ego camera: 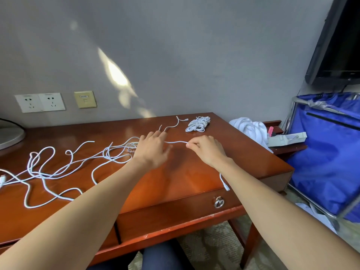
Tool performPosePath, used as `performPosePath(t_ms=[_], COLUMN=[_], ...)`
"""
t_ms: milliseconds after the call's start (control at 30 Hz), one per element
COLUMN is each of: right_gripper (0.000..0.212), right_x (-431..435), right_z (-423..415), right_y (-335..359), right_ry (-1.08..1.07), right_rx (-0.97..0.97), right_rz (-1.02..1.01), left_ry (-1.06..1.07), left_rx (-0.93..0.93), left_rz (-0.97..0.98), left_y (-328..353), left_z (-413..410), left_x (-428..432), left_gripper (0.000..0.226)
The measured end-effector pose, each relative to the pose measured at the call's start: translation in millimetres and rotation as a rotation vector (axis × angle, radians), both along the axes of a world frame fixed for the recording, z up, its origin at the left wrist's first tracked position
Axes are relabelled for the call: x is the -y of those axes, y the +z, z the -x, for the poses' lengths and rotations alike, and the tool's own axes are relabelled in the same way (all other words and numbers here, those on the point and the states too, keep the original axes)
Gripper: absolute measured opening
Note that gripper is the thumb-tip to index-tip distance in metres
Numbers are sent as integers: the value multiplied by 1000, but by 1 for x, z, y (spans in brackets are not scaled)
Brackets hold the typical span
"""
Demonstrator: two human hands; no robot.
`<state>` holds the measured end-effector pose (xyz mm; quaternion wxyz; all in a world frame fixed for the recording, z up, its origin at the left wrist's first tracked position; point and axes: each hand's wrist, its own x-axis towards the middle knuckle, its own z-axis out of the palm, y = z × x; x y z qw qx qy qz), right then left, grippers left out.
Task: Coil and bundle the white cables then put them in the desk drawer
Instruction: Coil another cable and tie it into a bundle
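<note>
Cable (176, 142), white, stretches between my hands: right hand (206, 151) pinches it, left hand (152, 151) lies spread over it. Coiled bundle (197, 124) sits at one o'clock.

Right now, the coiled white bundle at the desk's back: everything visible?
The bundle is white cable, seemingly braided, wound into loops and cinched across the middle. It lies flat on the wooden desk near its back right corner. Only the desk touches it; the left hand and right hand are apart from it.
</note>
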<state>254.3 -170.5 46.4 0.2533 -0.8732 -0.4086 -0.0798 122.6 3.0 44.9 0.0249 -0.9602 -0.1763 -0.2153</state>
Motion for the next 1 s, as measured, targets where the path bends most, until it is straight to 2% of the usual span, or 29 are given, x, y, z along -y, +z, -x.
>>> performPosePath(t_ms=[100, 267, 533, 633, 767, 833, 900, 1000], right_gripper=[24, 27, 27, 28, 35, 36, 35, 33], right_x=[-14, -38, -36, -35, -36, -33, -32, -32], right_z=[6, 16, 23, 22, 16, 15, 16, 20], right_y=[3, 7, -10, -14, -12, -6, -1, 0], right_ry=[24, 133, 252, 229, 196, 214, 224, 250], right_rx=[-8, -86, -246, -205, -118, -176, -258, -314], right_rz=[-40, -144, 40, 102, 168, 99, 39, 90], left_ry=[-61, 21, 207, 225, 159, 113, 85, 76], left_rx=[-4, 24, 61, 57, 77, 70, 29, 32], left_rz=[-64, -113, -89, -29, 25, 39, 29, 0], left_y=[0, 9, 9, -1, -14, -16, -15, -13], left_z=[9, 25, 41, 37, 31, 29, 27, 27], left_x=[-5, -23, -51, -57, -63, -64, -64, -63], left_gripper=[47, 42, 42, 41, 31, 20, 19, 19])
